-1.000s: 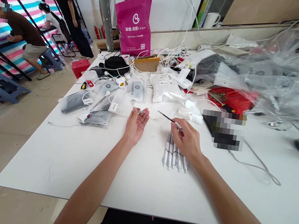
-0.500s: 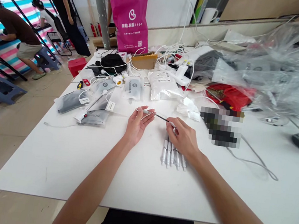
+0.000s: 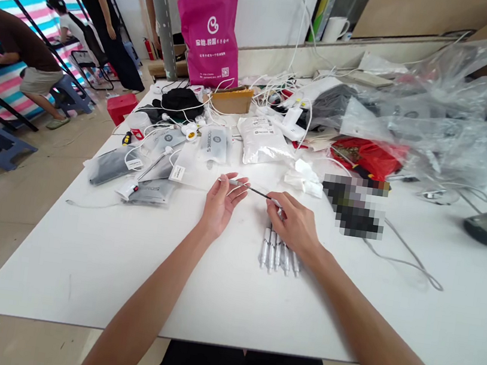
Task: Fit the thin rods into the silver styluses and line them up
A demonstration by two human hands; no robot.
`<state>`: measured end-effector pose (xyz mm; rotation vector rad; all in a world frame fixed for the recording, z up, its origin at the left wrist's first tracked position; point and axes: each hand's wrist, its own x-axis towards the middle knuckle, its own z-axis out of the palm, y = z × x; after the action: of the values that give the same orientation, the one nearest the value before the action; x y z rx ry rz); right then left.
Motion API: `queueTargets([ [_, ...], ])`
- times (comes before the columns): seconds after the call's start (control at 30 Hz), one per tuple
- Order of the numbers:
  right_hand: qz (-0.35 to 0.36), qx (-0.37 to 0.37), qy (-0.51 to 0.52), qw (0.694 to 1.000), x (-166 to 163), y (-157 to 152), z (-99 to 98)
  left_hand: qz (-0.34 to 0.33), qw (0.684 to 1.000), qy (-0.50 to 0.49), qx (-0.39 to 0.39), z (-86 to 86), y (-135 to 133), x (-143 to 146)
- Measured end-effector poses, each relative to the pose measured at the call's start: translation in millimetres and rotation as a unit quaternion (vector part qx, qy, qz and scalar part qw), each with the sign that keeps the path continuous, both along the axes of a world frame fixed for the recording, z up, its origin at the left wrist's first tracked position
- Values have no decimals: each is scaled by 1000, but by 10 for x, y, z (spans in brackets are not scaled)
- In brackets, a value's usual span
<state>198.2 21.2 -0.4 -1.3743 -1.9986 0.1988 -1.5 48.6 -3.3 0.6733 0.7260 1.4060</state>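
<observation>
My left hand (image 3: 221,203), palm turned up, pinches the silver end of a slim pen-like stick (image 3: 259,192) between thumb and fingers. The stick's thin black shaft runs level across to my right hand (image 3: 295,219), whose fingers close round its other, whitish end. Whether the stick is one piece or two parts pulled apart, I cannot tell. Just below my right hand, several white and silver pens (image 3: 279,254) lie side by side on the white table (image 3: 130,281), their upper ends partly hidden by the hand.
Grey pouches (image 3: 112,167), a white plastic package (image 3: 263,140) and tangled white cables lie beyond my hands. A magenta bag (image 3: 209,39) stands at the back. Clear plastic film (image 3: 437,125) heaps up at the right, near a grey cable (image 3: 413,264). Several people are at the far left.
The view has shifted slightly. Both hands keep their hold on the stick in nearly the same pose. A person behind the metal post shows more.
</observation>
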Motion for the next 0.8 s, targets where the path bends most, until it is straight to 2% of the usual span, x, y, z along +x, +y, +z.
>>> queueTargets([
  [0.4,12,23,-44,999,9,6,-83,-61,994,90,26,-4,-65,65],
  [0.63,0,45,-9,999,20,14,-56,14,1000,24,-7,-20,24,-11],
  [0.8,-2,45,-2,999,21,26,-38,19,999,28,-8,-9,30,-19],
])
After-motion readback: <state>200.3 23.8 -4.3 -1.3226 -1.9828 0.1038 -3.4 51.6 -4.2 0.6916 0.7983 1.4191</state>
